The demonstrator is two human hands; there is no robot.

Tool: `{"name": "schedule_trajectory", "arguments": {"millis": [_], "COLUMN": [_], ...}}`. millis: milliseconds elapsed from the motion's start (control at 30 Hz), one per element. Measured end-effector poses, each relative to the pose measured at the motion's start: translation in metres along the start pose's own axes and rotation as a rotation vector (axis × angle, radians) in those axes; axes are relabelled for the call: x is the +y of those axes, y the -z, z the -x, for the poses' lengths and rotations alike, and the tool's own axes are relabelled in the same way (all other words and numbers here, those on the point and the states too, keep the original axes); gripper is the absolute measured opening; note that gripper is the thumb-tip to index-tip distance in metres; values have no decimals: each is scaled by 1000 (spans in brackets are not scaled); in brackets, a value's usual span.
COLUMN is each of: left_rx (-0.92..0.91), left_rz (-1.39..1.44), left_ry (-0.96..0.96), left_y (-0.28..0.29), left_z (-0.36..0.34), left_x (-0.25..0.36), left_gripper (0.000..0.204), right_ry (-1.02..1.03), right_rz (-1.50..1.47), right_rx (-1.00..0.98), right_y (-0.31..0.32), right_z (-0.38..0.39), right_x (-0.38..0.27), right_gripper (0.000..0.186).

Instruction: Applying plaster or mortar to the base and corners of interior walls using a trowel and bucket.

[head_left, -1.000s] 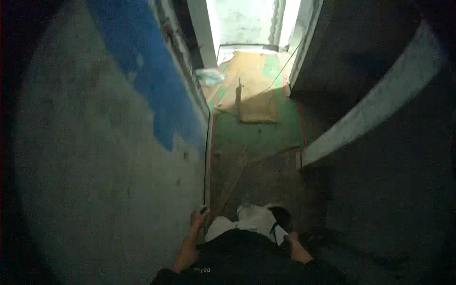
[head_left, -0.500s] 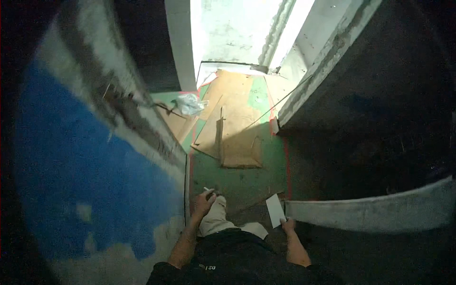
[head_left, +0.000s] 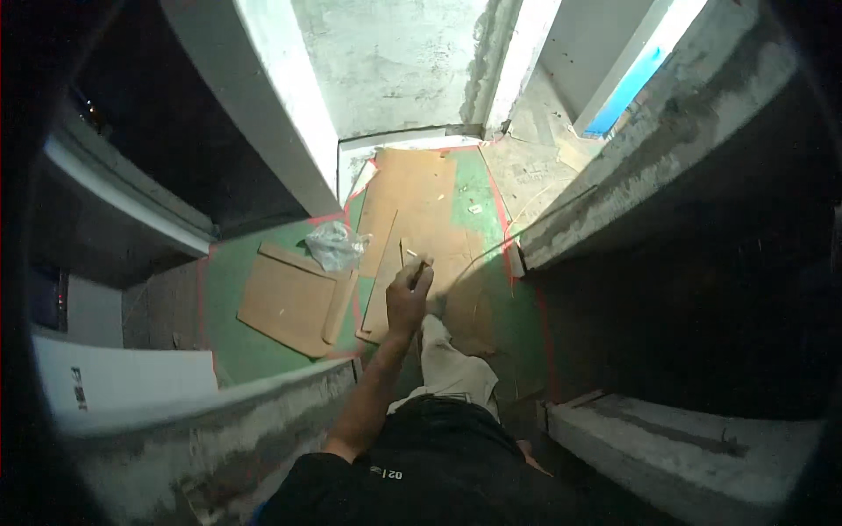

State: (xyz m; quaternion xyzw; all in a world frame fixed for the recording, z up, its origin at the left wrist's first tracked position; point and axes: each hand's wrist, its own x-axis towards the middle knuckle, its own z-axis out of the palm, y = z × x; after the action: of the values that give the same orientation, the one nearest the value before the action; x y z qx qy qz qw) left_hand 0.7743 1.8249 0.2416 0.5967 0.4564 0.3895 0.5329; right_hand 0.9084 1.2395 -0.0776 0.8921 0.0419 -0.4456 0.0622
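Note:
My left hand (head_left: 408,296) is raised in front of me over the brown sheets on the floor. Its fingers are closed on a short, thin white stick, by its look a cigarette (head_left: 412,254), which pokes out past the fingertips. Of my right arm only a sliver of skin (head_left: 534,458) shows beside my dark shirt. The right hand itself is hidden, and so is anything it holds.
Brown cardboard sheets (head_left: 408,188) lie on a green floor covering (head_left: 230,344) edged with red tape. A clear plastic bag (head_left: 337,245) rests at the left. Rough concrete walls (head_left: 605,219) flank the passage, with a grey wall (head_left: 395,70) ahead.
I have moved forward into the opening between the walls. My left hand has risen and reached ahead with the cigarette. My right hand, earlier holding a white rectangular sheet, has gone out of view.

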Motion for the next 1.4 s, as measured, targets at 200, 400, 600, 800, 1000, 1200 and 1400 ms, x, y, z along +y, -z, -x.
{"name": "schedule_trajectory", "arguments": {"millis": [200,400,600,800,1000,1200,1400], "left_rx": [-118,-560,-1201,-990,-1308,-1229,-1292], "left_rz": [-5,267,1008,1440,1604,1279,72], "left_ry": [-281,-879,-959,-987,-724,-721,104], "left_y": [-18,-62,-126,-222,-317,-452,-611], "left_z": [-138,-277,-446,-588,-716,-795,-889], "left_x": [86,229,295,331,371,319,102], "left_gripper": [41,51,61,67,66,55,93], "right_ry": [328,491,757,588,407,259,429], "right_rz": [270,92,-271,-556,-787,-1000,-1067], "right_rx": [-102,151,457,519,652,687,817], "right_y": [86,301,488,587,681,759,876], "right_z": [-111,-161,-133,-114,-143,-206,-256], "right_x": [-196,-463,-678,-795,-843,-871,-904], "right_gripper": [45,40,33,34,35,34,29]}}
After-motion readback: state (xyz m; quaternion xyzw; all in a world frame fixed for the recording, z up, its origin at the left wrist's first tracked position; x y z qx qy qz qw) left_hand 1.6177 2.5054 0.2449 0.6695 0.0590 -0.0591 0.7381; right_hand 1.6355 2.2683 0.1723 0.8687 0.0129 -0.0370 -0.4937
